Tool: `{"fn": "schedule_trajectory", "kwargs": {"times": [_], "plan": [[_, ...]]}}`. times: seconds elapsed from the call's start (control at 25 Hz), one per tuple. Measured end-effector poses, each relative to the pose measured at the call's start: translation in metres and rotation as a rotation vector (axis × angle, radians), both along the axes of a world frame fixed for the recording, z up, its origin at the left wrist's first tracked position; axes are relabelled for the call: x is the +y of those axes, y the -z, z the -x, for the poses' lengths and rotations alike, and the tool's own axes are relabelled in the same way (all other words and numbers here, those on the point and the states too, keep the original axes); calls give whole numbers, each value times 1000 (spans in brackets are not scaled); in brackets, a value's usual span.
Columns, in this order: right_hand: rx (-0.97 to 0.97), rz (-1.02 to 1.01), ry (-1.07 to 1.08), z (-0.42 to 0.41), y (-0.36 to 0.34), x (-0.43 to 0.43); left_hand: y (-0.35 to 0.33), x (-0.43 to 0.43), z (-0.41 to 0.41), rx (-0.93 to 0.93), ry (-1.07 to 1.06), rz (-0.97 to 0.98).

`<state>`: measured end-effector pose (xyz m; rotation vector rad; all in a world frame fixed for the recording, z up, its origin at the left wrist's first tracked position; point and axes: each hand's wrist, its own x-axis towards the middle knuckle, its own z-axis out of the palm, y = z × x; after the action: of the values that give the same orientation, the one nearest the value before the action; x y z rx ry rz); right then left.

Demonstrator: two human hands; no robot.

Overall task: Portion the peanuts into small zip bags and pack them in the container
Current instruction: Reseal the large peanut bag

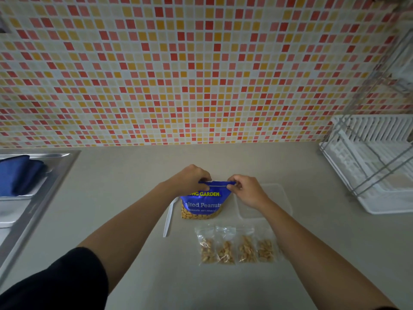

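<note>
A blue salted-peanuts bag [202, 203] stands upright on the counter in the middle. My left hand [191, 179] pinches the left end of its top edge and my right hand [245, 191] pinches the right end. Peanuts show through the bag's clear bottom window. In front of it, several small zip bags [237, 248] with peanuts lie in a row. A clear plastic container [279, 198] sits to the right of the blue bag, partly behind my right hand. A white plastic spoon [168, 217] lies left of the bag.
A steel sink [33, 193] with a blue cloth [19, 175] is at the left. A white dish rack [375, 166] stands at the right. A mosaic tiled wall [201, 74] rises behind the beige counter [125, 175].
</note>
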<state>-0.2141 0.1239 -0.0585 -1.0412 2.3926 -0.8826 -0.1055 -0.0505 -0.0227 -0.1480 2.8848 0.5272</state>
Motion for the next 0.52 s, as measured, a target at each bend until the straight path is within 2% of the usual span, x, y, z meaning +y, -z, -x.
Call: {"fn": "schedule_trajectory", "kwargs": {"times": [0.32, 0.44, 0.52], "plan": [[-18, -42, -9, 0, 2, -2, 18, 1, -15, 57, -75, 0], [-27, -35, -2, 0, 4, -3, 24, 3, -17, 116, -59, 115], [-3, -27, -11, 0, 4, -2, 23, 3, -18, 117, -58, 118]]}}
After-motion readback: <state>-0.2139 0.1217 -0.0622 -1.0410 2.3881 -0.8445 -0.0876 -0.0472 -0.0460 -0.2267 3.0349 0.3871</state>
